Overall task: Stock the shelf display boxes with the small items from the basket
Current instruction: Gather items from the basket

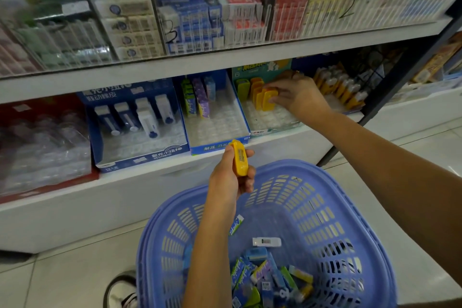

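Pinching yellow item (239, 159), seemingly between left fingers (250, 175)

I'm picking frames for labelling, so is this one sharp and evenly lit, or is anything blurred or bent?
Head view: dim, flat light; head view: upper shelf stock and the far-left red box are blurred; head view: the yellow item in the left hand and the orange item in the right hand look fairly sharp; head view: the shelf edge bows from the wide lens.
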Tool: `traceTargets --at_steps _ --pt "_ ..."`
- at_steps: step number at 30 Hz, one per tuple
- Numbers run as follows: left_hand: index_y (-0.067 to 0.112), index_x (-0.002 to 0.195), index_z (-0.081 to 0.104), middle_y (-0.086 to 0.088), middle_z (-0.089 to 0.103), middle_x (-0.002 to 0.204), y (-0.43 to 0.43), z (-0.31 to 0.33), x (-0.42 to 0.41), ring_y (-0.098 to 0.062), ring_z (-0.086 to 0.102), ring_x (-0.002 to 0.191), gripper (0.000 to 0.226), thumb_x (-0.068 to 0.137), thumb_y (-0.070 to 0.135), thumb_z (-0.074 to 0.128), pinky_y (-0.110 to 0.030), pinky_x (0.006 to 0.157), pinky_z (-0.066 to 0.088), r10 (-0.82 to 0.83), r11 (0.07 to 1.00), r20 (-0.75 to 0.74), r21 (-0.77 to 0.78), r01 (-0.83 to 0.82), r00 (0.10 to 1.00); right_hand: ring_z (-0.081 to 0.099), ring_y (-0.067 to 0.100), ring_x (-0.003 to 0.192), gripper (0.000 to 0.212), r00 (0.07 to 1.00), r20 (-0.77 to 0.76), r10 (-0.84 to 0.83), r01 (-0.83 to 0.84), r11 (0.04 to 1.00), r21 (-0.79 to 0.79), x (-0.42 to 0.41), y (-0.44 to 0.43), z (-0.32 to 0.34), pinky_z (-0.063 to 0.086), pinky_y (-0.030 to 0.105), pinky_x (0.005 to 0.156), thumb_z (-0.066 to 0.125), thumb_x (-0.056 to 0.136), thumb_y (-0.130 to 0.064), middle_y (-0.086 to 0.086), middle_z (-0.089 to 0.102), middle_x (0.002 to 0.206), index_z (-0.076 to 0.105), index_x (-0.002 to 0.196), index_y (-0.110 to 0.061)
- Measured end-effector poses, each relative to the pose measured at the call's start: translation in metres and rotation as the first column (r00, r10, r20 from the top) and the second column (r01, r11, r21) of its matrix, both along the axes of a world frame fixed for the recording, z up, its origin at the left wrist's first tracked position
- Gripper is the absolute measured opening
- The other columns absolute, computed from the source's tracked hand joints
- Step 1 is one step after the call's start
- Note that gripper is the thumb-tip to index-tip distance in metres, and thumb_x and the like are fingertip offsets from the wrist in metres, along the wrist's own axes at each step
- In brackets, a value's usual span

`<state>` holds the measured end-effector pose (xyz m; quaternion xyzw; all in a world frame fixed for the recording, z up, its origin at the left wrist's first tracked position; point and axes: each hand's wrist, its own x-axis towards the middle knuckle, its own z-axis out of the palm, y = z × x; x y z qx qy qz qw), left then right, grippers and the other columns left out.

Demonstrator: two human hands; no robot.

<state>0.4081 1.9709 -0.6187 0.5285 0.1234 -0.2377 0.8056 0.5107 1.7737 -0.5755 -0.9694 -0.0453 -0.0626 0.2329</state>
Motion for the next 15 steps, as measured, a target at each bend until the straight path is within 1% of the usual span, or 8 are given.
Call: traceTargets --at_steps 2,3,6,7,10,11,13,15 --pt "0.01 0.091 0.066 -0.003 0.054 0.05 -0.001 -0.001 0.0 -0.012 0.042 0.038 0.05 0.102 0.04 0.027 -0.021 0.039 0.037 0.004 1.0 -0.001 -0.005 -0.004 1.0 0.058 0.032 0.107 0.039 0.999 0.018 0.03 -0.03 1.0 0.0 -0.003 0.0 -0.003 0.045 0.035 0.102 0.066 0.086 -0.009 0.021 0.054 0.12 0.061 0.125 -0.011" --pt "0.01 0.091 0.066 -0.003 0.054 0.05 0.0 -0.001 0.0 -0.012 0.042 0.038 0.05 0.102 0.04 0.028 -0.021 0.039 0.037 0.007 1.0 -0.001 -0.004 -0.007 1.0 0.059 0.032 0.106 0.039 0.998 0.033 0.046 -0.047 0.999 0.023 -0.005 0.0 -0.005 0.046 0.032 0.101 0.066 0.085 -0.007 0.021 0.055 0.117 0.062 0.123 -0.008" --pt "0.01 0.092 0.066 -0.002 0.056 0.052 0.001 -0.004 0.001 -0.011 0.043 0.04 0.049 0.102 0.039 0.029 -0.022 0.041 0.038 0.021 1.0 0.006 0.02 -0.021 1.0 0.061 0.028 0.101 0.036 0.993 0.108 0.05 -0.057 0.997 0.055 -0.008 0.0 -0.012 0.041 0.013 0.093 0.067 0.084 -0.003 0.022 0.057 0.114 0.064 0.12 -0.003" --pt "0.01 0.092 0.067 -0.001 0.056 0.052 0.002 -0.005 0.001 -0.011 0.043 0.04 0.048 0.102 0.039 0.029 -0.022 0.041 0.039 0.024 0.999 0.011 0.033 -0.024 1.0 0.06 0.028 0.101 0.035 0.99 0.128 0.051 -0.058 0.997 0.049 -0.007 0.0 -0.013 0.04 0.011 0.091 0.066 0.084 -0.002 0.022 0.057 0.115 0.064 0.119 -0.001" --pt "0.011 0.093 0.066 0.002 0.057 0.052 0.0 -0.006 0.003 -0.009 0.044 0.04 0.044 0.102 0.037 0.031 -0.021 0.041 0.039 0.017 0.998 0.015 0.064 -0.018 1.0 0.056 0.031 0.105 0.027 0.986 0.151 0.076 -0.059 0.992 -0.113 -0.005 0.0 -0.02 0.04 0.026 0.089 0.058 0.09 -0.007 0.02 0.059 0.116 0.067 0.115 -0.005" --pt "0.012 0.093 0.065 0.003 0.057 0.052 -0.001 -0.006 0.003 -0.008 0.044 0.04 0.042 0.102 0.036 0.032 -0.021 0.041 0.039 0.015 0.998 0.012 0.067 -0.016 1.0 0.055 0.03 0.105 0.027 0.984 0.155 0.084 -0.059 0.986 -0.158 -0.005 0.001 -0.022 0.038 0.028 0.086 0.055 0.091 -0.009 0.018 0.059 0.116 0.067 0.114 -0.007" --pt "0.012 0.093 0.065 0.003 0.056 0.055 -0.003 -0.006 0.003 -0.007 0.045 0.04 0.038 0.101 0.035 0.036 -0.02 0.041 0.039 0.018 0.998 0.005 0.066 -0.018 1.0 0.054 0.029 0.104 0.027 0.982 0.168 0.089 -0.059 0.983 -0.175 -0.006 0.002 -0.026 0.037 0.027 0.084 0.052 0.092 -0.012 0.017 0.059 0.114 0.068 0.113 -0.008" --pt "0.013 0.093 0.064 0.001 0.055 0.063 -0.004 -0.006 0.002 -0.007 0.045 0.044 0.032 0.099 0.035 0.042 -0.021 0.043 0.04 0.028 0.997 0.034 0.078 -0.031 0.999 0.053 0.029 0.106 0.028 0.982 0.167 0.089 -0.059 0.982 -0.177 -0.007 0.002 -0.028 0.039 0.029 0.087 0.051 0.093 -0.015 0.017 0.059 0.116 0.067 0.114 -0.009"
